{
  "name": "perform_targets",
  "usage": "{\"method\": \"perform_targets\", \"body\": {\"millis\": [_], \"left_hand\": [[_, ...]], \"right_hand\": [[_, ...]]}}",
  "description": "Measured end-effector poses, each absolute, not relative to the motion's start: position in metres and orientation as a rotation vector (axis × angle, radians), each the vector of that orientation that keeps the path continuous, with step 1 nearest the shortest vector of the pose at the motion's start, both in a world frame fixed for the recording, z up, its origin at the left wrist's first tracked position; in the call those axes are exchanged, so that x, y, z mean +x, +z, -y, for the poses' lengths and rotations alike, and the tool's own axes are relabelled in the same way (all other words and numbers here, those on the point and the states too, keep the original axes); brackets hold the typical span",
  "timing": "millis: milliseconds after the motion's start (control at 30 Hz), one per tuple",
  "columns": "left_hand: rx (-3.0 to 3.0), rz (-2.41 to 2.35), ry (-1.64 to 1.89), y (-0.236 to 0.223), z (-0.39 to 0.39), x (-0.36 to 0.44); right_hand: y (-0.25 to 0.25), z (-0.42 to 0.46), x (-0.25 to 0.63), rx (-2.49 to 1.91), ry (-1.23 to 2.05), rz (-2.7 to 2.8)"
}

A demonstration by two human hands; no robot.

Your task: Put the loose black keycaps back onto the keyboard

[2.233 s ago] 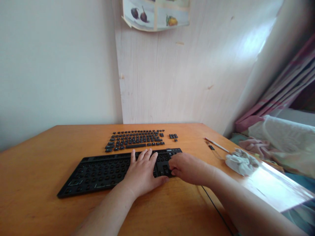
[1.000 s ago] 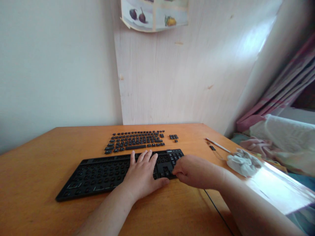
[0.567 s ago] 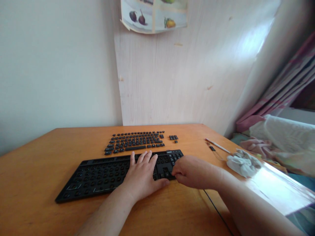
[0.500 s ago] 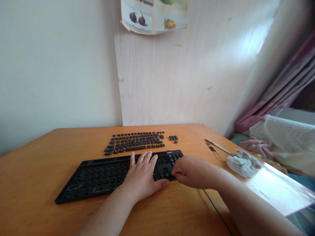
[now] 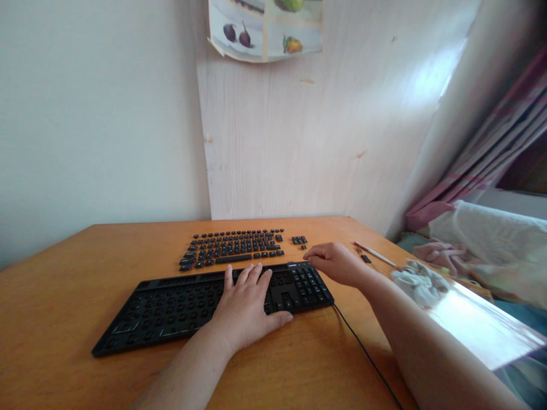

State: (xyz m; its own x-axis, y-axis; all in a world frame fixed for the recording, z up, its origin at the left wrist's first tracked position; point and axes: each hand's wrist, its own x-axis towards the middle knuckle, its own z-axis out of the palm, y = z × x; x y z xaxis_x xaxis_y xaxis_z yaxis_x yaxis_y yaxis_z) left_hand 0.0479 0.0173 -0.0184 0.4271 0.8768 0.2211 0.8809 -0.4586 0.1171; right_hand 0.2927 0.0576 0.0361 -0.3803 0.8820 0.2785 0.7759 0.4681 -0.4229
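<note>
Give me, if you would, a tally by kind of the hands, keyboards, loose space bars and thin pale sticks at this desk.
Hands, left hand and right hand: 2
Keyboard: 1
Loose space bar: 1
Thin pale stick: 1
Total: 5

A wooden desk with a warm orange-brown finish filled the foreground. Behind the left part of the surface's far edge rose a pale, faintly bluish wall; behind the rest stood a whitish wood-grain panel, a sheet of fruit paintings hanging high on it. Bright glare washed the panel's upper right. Beyond the surface's right edge, a pink-and-grey curtain hung above rumpled pale fabric.
</note>
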Motion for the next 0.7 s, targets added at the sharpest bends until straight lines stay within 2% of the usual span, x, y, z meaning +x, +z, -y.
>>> {"method": "perform_targets", "body": {"millis": [300,700], "left_hand": [[-2.632,1.607,-0.404,-0.025,-0.020,0.045],[-2.645,1.636,-0.420,-0.022,-0.020,0.046]], "right_hand": [[-0.026,-0.122,0.326,-1.660,0.239,1.668],[-0.035,-0.151,0.315,-1.790,0.228,1.779]]}}
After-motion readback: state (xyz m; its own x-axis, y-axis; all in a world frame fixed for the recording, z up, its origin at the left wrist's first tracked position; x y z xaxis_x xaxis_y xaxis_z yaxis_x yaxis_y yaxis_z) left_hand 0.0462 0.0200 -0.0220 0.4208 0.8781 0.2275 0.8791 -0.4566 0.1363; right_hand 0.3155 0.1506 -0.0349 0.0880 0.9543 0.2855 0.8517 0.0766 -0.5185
